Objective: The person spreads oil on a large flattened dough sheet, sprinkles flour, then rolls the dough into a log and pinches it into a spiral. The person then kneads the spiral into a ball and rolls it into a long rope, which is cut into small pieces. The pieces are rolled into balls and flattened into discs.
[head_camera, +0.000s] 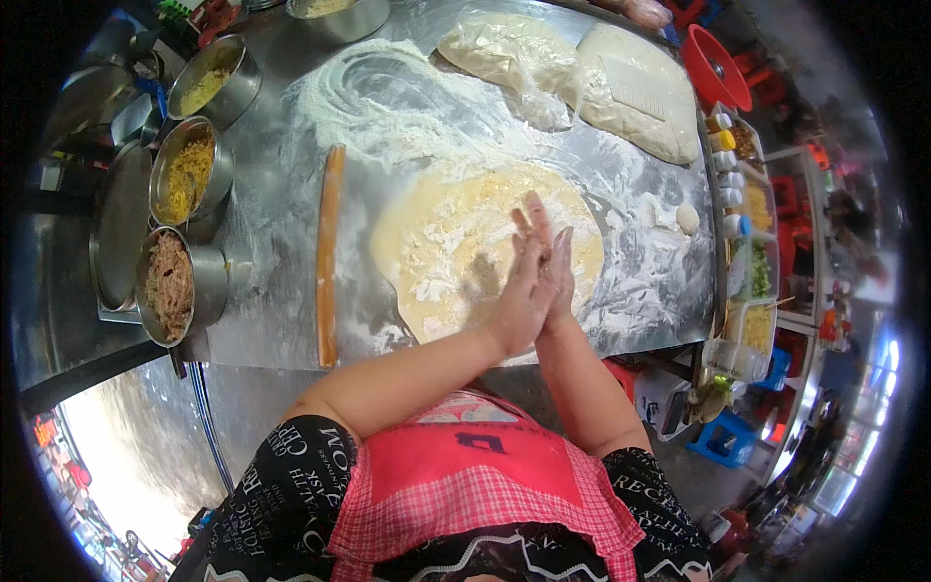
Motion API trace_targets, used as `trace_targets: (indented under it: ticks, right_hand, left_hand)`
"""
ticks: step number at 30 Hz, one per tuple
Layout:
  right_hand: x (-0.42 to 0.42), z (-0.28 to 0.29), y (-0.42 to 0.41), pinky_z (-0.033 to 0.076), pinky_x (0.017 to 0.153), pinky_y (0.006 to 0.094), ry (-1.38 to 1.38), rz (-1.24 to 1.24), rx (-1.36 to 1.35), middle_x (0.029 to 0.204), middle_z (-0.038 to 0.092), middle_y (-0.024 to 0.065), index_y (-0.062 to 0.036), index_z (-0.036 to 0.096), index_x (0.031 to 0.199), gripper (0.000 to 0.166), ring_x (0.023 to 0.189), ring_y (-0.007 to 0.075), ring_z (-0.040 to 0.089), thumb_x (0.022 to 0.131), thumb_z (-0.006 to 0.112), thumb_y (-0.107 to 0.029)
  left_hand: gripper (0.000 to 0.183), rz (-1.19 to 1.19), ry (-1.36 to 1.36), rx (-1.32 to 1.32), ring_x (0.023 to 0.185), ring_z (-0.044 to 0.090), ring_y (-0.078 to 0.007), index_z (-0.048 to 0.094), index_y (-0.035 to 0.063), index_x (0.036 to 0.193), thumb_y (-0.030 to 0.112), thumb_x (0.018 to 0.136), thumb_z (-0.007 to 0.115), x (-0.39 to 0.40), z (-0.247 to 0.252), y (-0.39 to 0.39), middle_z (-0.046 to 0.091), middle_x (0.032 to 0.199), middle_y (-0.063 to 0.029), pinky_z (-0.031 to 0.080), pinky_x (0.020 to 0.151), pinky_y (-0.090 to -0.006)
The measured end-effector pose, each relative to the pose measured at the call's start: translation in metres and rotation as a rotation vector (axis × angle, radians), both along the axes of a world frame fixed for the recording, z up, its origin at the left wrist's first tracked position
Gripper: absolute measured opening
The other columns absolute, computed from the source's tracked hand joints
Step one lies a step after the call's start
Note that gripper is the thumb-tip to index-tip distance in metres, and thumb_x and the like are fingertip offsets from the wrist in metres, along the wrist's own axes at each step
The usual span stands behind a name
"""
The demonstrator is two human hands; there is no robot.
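Observation:
My left hand (525, 291) and my right hand (558, 280) are pressed palm to palm, fingers pointing away from me, above a big flat sheet of dough (444, 240). Nothing shows between them. Loose white flour lies in patches on the sheet, which has a yellowish tint. A wooden rolling pin (331, 254) lies lengthwise to the left of the dough, apart from it. Beyond the sheet, a wide smear of flour (364, 94) covers the metal worktop (269, 291). A small dough ball (687, 218) rests to the right.
Metal pots of minced meat (171, 287) and yellow filling (189, 178) stand at the left. At the back right lie plastic-covered dough (509, 51) and a white scraper (631, 89) on a dough slab. Capped bottles (727, 161), ingredient tubs (756, 265) and a red basin (716, 67) line the right.

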State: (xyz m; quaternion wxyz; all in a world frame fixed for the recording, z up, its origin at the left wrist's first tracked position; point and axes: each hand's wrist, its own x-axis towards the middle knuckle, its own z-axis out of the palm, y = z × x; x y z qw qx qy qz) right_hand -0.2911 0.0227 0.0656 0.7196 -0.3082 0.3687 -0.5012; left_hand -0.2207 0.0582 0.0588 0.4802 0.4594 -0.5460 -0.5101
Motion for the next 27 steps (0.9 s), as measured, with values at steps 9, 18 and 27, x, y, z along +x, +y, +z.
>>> trace_targets:
  ticks: [9,18,27]
  right_hand:
    - [0.001,-0.004,0.038,0.013,0.120,0.0362,0.083,-0.198,0.367,0.161,0.018,0.0038,-0.0135,0.014,0.156,0.070,0.147,0.0220,0.017,0.102,0.022,-0.057]
    - [-0.022,-0.029,-0.004,0.029,0.112,0.0389,-0.516,-0.178,0.214,0.156,0.026,0.0055,-0.0152,0.020,0.154,0.062,0.140,0.0249,0.029,0.103,0.036,-0.047]
    - [-0.023,-0.025,0.012,0.055,0.073,0.0359,-0.023,-0.150,0.451,0.098,0.059,0.0115,-0.0054,0.050,0.126,0.039,0.080,0.0237,0.062,0.095,0.060,-0.028]
  left_hand:
    - [0.064,-0.173,0.035,0.297,0.142,0.028,-0.0324,0.019,-0.0017,0.151,0.043,0.105,0.026,0.006,-0.009,-0.039,0.026,0.154,-0.0248,0.017,0.117,-0.0402]
    - [0.081,-0.056,-0.202,-0.077,0.146,0.012,-0.0432,0.015,-0.0062,0.150,0.048,0.097,0.044,-0.014,0.002,-0.009,0.016,0.154,-0.0316,0.007,0.119,-0.0457]
    - [0.041,-0.062,0.183,0.219,0.093,0.047,-0.0324,0.056,-0.0005,0.092,0.040,0.095,0.048,-0.019,-0.018,-0.024,0.051,0.093,-0.0177,0.035,0.091,-0.0428]
